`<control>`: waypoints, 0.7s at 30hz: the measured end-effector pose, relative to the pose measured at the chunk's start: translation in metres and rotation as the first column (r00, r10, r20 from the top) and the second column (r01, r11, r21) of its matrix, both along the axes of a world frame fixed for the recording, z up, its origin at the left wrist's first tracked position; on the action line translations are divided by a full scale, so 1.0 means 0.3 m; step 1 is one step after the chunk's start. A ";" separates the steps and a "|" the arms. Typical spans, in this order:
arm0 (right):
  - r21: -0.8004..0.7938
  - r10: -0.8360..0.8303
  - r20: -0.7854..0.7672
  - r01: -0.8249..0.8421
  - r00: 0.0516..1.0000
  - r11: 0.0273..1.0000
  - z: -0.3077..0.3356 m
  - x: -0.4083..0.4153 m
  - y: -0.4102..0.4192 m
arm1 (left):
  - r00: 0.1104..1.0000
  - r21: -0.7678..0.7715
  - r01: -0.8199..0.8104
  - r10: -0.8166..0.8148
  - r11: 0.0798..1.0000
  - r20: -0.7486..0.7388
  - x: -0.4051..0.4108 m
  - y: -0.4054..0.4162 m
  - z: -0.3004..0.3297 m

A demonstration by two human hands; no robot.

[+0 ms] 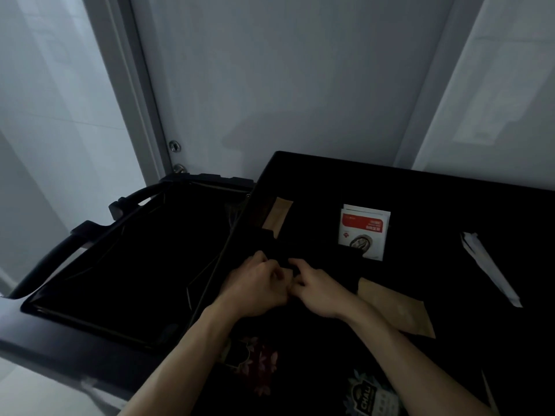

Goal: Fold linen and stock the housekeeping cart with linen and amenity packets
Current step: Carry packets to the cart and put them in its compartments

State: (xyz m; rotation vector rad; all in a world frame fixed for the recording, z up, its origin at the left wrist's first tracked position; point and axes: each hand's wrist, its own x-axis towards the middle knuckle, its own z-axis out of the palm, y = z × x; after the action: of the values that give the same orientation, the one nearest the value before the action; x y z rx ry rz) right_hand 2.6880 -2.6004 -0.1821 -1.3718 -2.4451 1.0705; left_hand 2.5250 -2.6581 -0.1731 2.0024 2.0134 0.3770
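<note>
Black cloth (282, 253) lying bunched on cart top (450, 199), nearly lost in the dark; left hand (255, 283) and right hand (318, 288) both pinching it.

There is a single view, from a wide-angle camera worn on the person's head. It looks forward and steeply down, so both forearms rise from the bottom edge toward the left hand (258, 285) and right hand (318, 288) near the middle. It sits close above the black cart top (450, 205) on the right and the dark cart bin (120, 265) on the left. The grey door (285, 70) fills the upper half, its lines bent by the lens.
</note>
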 end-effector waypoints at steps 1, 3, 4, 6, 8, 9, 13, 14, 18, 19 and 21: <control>0.000 -0.015 -0.010 0.015 1.000 1.000 -0.004 -0.002 0.004 | 1.000 -0.013 -0.008 0.008 1.000 0.009 -0.001 0.001 0.002; 0.010 -0.038 -0.013 0.038 0.999 0.999 -0.010 -0.003 0.009 | 0.999 -0.027 -0.018 0.019 0.999 0.041 0.001 -0.008 0.013; 0.014 -0.045 -0.019 0.045 0.999 0.999 -0.011 -0.001 0.010 | 0.998 -0.025 -0.023 0.024 0.999 0.062 0.003 -0.014 0.022; 0.019 -0.051 -0.041 0.052 0.998 0.998 -0.005 0.005 0.010 | 0.993 0.009 -0.048 0.047 0.999 0.105 0.010 -0.031 0.038; 0.050 -0.050 -0.062 0.053 0.997 0.997 0.004 0.011 0.003 | 0.987 0.060 -0.092 0.083 0.994 0.141 0.021 -0.046 0.049; 0.080 -0.049 -0.073 0.055 0.996 0.995 0.008 0.015 0.001 | 0.979 0.089 -0.126 0.110 0.988 0.172 0.028 -0.052 0.055; 0.217 -0.073 -0.148 0.104 0.986 0.971 0.015 0.026 0.002 | 0.849 0.204 -0.390 0.265 0.898 0.457 0.077 -0.100 0.075; 0.226 -0.073 -0.179 0.114 0.981 0.967 0.018 0.029 0.001 | 0.794 0.213 -0.463 0.295 0.860 0.532 0.091 -0.126 0.078; 0.221 -0.059 -0.322 0.136 0.945 0.966 0.049 0.031 -0.031 | 0.594 0.191 -0.649 0.333 0.736 0.733 0.134 -0.285 0.076; 0.220 -0.054 -0.368 0.143 0.928 0.965 0.065 0.026 -0.046 | 0.548 0.175 -0.689 0.347 0.704 0.761 0.138 -0.331 0.077; 0.208 -0.036 -0.486 0.156 0.873 0.966 0.112 0.008 -0.086 | 0.459 0.148 -0.764 0.368 0.628 0.809 0.126 -0.420 0.091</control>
State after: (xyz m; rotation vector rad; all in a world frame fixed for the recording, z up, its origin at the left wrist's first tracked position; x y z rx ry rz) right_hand 2.6904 -2.6263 -0.1487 -0.9941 -2.0384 0.9157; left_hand 2.5628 -2.7840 -0.1456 0.8777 2.0600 1.7161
